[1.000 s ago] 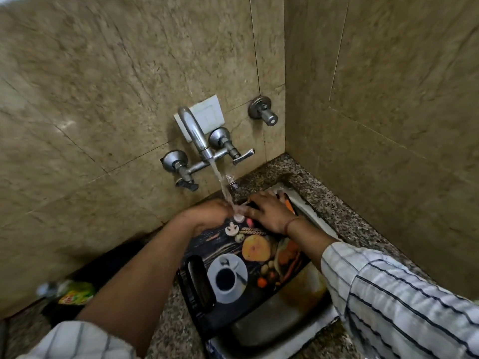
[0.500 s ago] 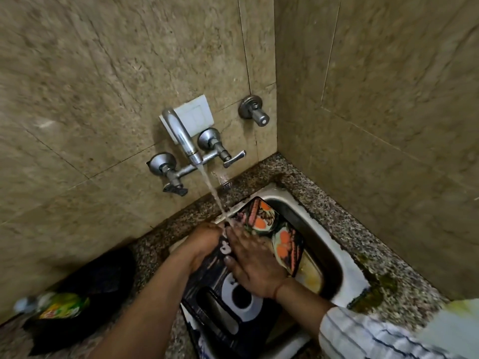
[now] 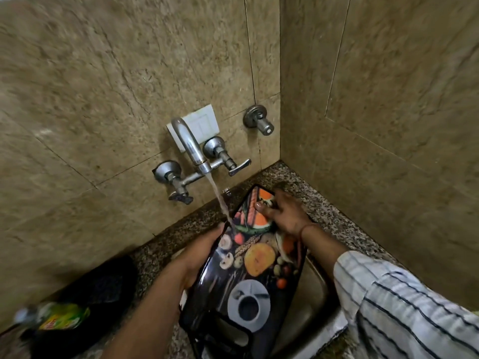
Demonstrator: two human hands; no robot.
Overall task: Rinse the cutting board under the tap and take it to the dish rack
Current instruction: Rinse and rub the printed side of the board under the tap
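The cutting board point(image 3: 248, 275) is black with printed vegetables, mushrooms and a coffee cup, and has a handle slot at its near end. It lies tilted over the steel sink point(image 3: 315, 304). My left hand point(image 3: 197, 251) grips its left edge. My right hand point(image 3: 281, 213) lies on its far end, fingers spread on the printed face. Water runs from the chrome tap point(image 3: 190, 145) and strikes the board near its left edge, close to my left fingertips.
Speckled granite counter point(image 3: 324, 200) rims the sink in a tiled corner. A second valve point(image 3: 259, 120) sticks out of the wall to the right of the tap. At lower left a green-labelled bottle point(image 3: 58, 318) lies by a dark object point(image 3: 101, 288).
My right hand slid from the board's middle up to its far end. The board's printed face turned more toward me and the stream hits it further along. My left hand kept its grip.
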